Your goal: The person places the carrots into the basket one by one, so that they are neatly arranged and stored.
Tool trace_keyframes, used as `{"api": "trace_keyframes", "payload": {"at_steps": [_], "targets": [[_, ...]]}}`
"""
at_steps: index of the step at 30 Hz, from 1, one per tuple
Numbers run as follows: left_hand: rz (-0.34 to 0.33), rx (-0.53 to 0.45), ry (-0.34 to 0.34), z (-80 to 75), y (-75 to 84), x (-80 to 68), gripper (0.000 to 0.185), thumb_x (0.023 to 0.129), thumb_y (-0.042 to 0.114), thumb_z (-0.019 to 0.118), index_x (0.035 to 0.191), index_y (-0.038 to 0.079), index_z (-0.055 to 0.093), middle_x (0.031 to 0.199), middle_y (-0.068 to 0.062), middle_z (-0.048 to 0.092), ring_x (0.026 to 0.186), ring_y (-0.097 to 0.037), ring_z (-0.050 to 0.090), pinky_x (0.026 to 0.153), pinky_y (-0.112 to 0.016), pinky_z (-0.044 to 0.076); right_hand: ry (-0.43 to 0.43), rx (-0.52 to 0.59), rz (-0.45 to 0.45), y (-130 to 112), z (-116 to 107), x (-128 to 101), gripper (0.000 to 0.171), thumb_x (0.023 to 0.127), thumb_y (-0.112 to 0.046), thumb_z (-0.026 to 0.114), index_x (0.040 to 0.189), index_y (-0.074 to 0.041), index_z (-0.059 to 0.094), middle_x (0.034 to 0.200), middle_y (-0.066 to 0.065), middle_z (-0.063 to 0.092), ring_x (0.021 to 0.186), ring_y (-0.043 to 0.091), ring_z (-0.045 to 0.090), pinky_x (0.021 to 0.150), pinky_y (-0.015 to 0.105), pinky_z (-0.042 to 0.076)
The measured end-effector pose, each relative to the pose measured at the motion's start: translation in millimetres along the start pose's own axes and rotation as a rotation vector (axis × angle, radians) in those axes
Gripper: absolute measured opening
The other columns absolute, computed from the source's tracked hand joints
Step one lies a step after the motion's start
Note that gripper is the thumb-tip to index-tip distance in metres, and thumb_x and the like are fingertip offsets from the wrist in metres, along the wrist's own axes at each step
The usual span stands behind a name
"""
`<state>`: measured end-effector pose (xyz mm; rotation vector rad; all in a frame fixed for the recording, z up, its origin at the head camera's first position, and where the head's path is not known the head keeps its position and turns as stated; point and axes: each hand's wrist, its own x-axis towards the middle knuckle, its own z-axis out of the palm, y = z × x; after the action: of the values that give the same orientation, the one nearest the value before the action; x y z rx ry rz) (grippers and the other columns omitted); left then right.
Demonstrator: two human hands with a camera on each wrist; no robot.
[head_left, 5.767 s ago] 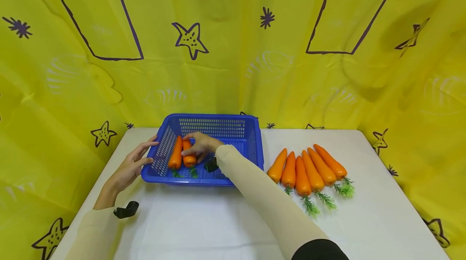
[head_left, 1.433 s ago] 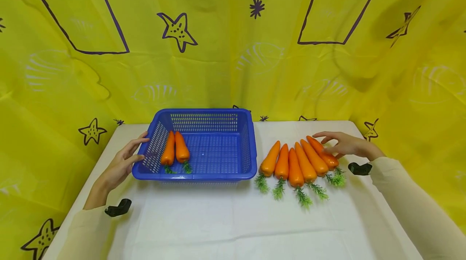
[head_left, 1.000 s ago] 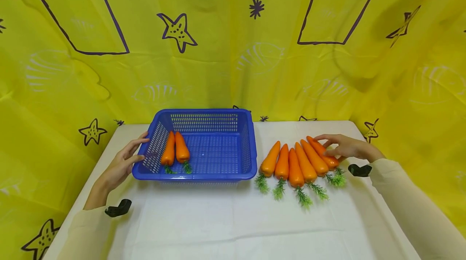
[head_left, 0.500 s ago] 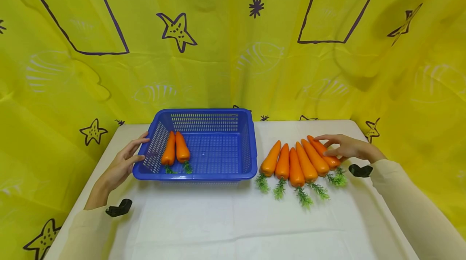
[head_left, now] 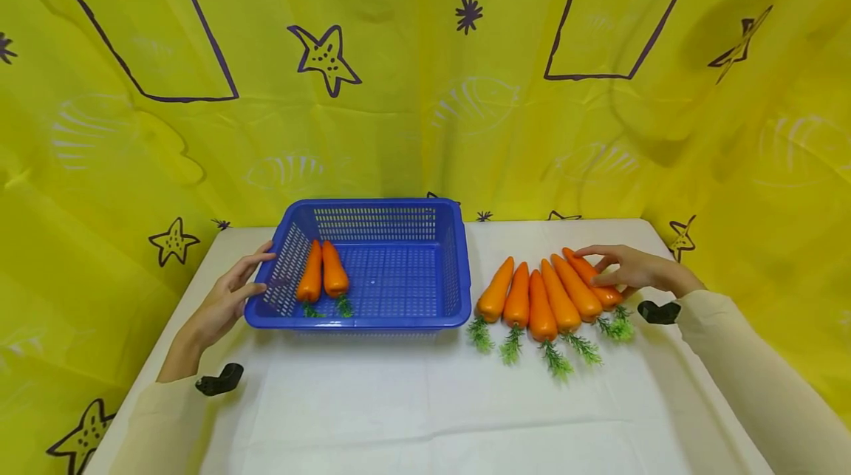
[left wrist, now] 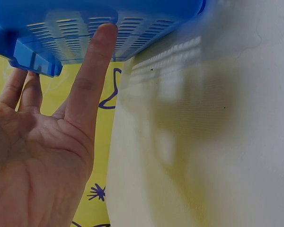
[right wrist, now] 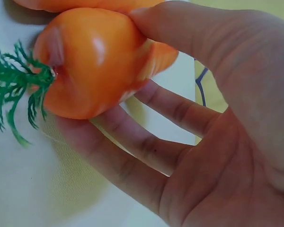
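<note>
Left hand [head_left: 216,309]: at the basket's left rim, fingers spread and nearly straight, thumb apart — fingertip contact on the outer wall per the left wrist view, not wrapped around anything.
Blue basket [head_left: 372,323]: upright on the worktop [head_left: 425,394], left of centre, near the yellow cloth [head_left: 399,135] at the back.
Carrots in basket: two, side by side near the left wall — left one [head_left: 310,275], right one [head_left: 335,272] — leafy ends toward the person.
Loose carrots [head_left: 541,309]: five in a fan right of the basket, tips away from the person, leaves near.
Rightmost carrot [head_left: 587,273]: sixth in the fan, close beside its neighbour, lying on the worktop as far as I can tell.
Right hand [head_left: 634,268]: partly closed, holding that carrot; thumb on one side, curled fingertips on the other.
Step in hand: looks like the pick, grip just set.
Next move calls for: probably a secure pinch on a smooth, glossy body, and clearance from the neighbour.
Vs 5.8 s ago: right hand was inside the basket on the second carrot; that carrot now lies free. Basket count same, fan still six, left hand still at the rim.
</note>
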<state>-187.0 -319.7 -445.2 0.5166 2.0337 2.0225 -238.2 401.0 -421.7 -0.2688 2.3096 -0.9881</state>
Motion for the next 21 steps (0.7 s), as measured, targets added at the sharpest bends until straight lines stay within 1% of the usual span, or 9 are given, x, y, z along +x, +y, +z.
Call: {"api": "trace_keyframes", "payload": {"at_steps": [6, 12, 18, 21], "targets": [[0.002, -0.005, 0.000, 0.0, 0.2, 0.6, 0.050, 0.106, -0.001, 0.046, 0.155, 0.006, 0.037, 0.174, -0.004, 0.000, 0.135, 0.005, 0.042, 0.093, -0.029, 0.057, 0.002, -0.056, -0.032, -3, 0, 3, 0.066, 0.099, -0.015, 0.069, 0.155, -0.002, 0.036, 0.129, 0.038, 0.050, 0.092, 0.027, 0.066, 0.069, 0.044, 0.064], [-0.006, -0.015, -0.001, -0.2, -0.4, 0.9, 0.050, 0.106, -0.001, 0.046, 0.155, 0.006, 0.037, 0.174, -0.004, -0.002, 0.134, 0.005, 0.043, 0.092, -0.030, 0.058, 0.004, -0.115, -0.026, -7, -2, 4, 0.064, 0.098, -0.013, 0.069, 0.154, -0.003, 0.040, 0.128, 0.035, 0.053, 0.090, 0.026, 0.067, 0.068, 0.041, 0.064], [-0.011, -0.010, 0.004, -1.8, -2.7, 0.7, 0.051, 0.106, -0.001, 0.046, 0.155, 0.004, 0.035, 0.174, -0.003, -0.001, 0.135, 0.006, 0.042, 0.093, -0.029, 0.057, -0.006, -0.130, -0.045, -18, -7, 0, 0.063, 0.097, -0.011, 0.070, 0.153, -0.004, 0.041, 0.124, 0.030, 0.056, 0.081, 0.026, 0.068, 0.065, 0.041, 0.063], [-0.015, 0.000, 0.009, -1.9, -2.6, 0.6, 0.051, 0.106, -0.001, 0.047, 0.155, 0.004, 0.035, 0.174, -0.002, 0.001, 0.135, 0.009, 0.041, 0.094, -0.028, 0.056, -0.001, -0.143, -0.062, -26, -9, -4, 0.064, 0.096, -0.011, 0.071, 0.153, -0.004, 0.042, 0.124, 0.030, 0.057, 0.076, 0.026, 0.068, 0.063, 0.041, 0.063]]}}
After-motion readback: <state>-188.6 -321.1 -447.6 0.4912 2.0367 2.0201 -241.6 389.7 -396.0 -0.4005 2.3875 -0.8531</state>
